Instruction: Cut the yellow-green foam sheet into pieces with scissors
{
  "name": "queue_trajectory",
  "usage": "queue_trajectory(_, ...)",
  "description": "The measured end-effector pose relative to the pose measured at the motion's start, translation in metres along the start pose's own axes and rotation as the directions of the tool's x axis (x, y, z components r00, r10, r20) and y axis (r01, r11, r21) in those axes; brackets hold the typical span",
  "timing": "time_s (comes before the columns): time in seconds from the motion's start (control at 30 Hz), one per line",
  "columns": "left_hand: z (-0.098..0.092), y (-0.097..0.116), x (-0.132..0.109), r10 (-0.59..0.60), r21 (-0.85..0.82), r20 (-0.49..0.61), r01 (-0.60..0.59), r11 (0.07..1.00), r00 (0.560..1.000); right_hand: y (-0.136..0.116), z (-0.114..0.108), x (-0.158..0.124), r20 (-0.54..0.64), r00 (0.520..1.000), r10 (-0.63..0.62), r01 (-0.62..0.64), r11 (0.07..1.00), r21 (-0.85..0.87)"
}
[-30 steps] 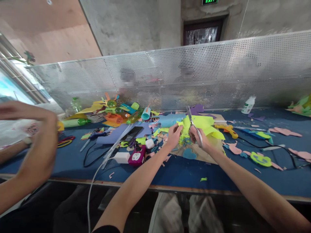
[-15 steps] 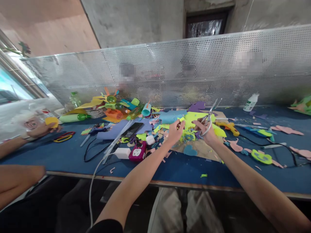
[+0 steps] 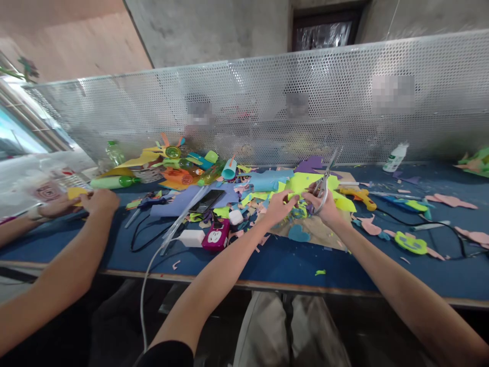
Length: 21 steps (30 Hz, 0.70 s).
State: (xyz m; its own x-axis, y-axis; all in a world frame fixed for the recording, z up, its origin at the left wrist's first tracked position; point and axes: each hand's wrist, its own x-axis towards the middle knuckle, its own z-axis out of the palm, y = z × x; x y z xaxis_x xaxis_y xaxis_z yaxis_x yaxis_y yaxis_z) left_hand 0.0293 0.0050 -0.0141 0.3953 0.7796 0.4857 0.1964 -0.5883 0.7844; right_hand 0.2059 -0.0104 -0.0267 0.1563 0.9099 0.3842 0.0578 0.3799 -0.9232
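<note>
My right hand (image 3: 324, 206) grips a pair of metal scissors (image 3: 327, 173), their blades pointing up and away over a sheet of yellow-green foam (image 3: 305, 183). My left hand (image 3: 278, 206) sits just left of it, fingers pinched on the foam's near edge. Both hands hover over a brown cardboard sheet (image 3: 317, 232) with a blue heart cutout (image 3: 298, 233), amid many coloured scraps on the blue table (image 3: 275, 260).
At the left a co-worker's hands (image 3: 82, 201) hold a yellow piece. A phone (image 3: 207, 201), a magenta device (image 3: 216, 237), a white charger (image 3: 190, 237) with cable, bottles (image 3: 114, 181), a yellow glue gun (image 3: 357, 196), a white bottle (image 3: 395, 156) and a perforated metal screen (image 3: 248, 117) surround the work.
The scissors swung from leaning left to leaning right and away. My left hand shifted along the foam's edge. The co-worker's raised arms came down to the table.
</note>
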Motion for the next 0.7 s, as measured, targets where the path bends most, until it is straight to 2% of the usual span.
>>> queue_trajectory(0.13, -0.003, 0.005, -0.001, 0.044, 0.028, 0.160, -0.049, 0.998, 0.986, 0.002, 0.000, -0.001, -0.039, 0.998, -0.048, 0.049, 0.998, 0.028)
queue_trajectory(0.37, -0.002, 0.000, 0.001, 0.100, 0.096, 0.184, -0.119, 0.988, 0.978, -0.010, -0.002, -0.004, 0.020, 0.997, -0.078, 0.079, 0.996, -0.034)
queue_trajectory(0.43, -0.002, -0.001, 0.003, 0.093, 0.112, 0.133, -0.108, 0.988, 0.987, -0.014, -0.002, -0.005, 0.033, 0.999, -0.031, 0.032, 0.999, -0.035)
queue_trajectory(0.5, -0.003, -0.003, 0.004, 0.060, 0.093, 0.027, -0.062, 0.994, 0.998, -0.018, -0.003, -0.005, 0.079, 0.997, 0.024, -0.022, 1.000, -0.018)
queue_trajectory(0.6, -0.006, -0.004, 0.005, -0.029, -0.039, -0.137, 0.024, 0.999, 0.990, -0.018, -0.007, -0.005, 0.174, 0.984, 0.027, -0.019, 0.999, -0.047)
queue_trajectory(0.7, -0.008, -0.005, 0.006, -0.096, -0.202, -0.236, 0.048, 0.978, 0.967, -0.016, -0.009, -0.006, 0.251, 0.968, 0.020, 0.019, 0.988, -0.155)
